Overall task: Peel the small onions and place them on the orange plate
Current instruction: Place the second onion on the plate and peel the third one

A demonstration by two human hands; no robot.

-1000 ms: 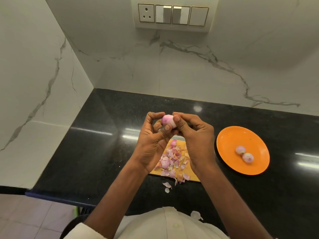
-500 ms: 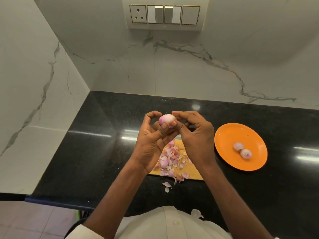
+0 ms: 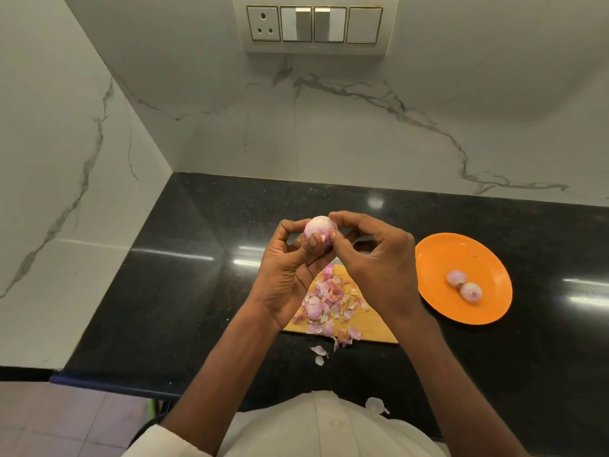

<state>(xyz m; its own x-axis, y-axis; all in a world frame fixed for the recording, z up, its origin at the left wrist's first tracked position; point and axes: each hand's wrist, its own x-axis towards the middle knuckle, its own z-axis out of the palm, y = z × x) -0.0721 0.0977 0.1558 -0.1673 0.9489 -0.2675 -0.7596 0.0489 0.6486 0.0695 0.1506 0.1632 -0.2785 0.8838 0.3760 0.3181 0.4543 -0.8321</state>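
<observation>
Head view: onion turned, nearly bare

Your left hand (image 3: pixel 290 268) and right hand (image 3: pixel 372 255) both pinch the onion (image 3: pixel 319 227) above the board (image 3: pixel 369 324); since a second ago it has rotated, showing smoother skin; two peeled onions (image 3: pixel 464 285) wait on the plate (image 3: pixel 487 258).

From here I see the bench (image 3: pixel 197 291) bare on the left up to the wall, and bare behind the hands. The board (image 3: pixel 372 324) with its peels (image 3: pixel 333 301) lies under them. On the right the plate (image 3: pixel 461 258) holds two onions (image 3: pixel 463 285), bench bare beyond it.
</observation>
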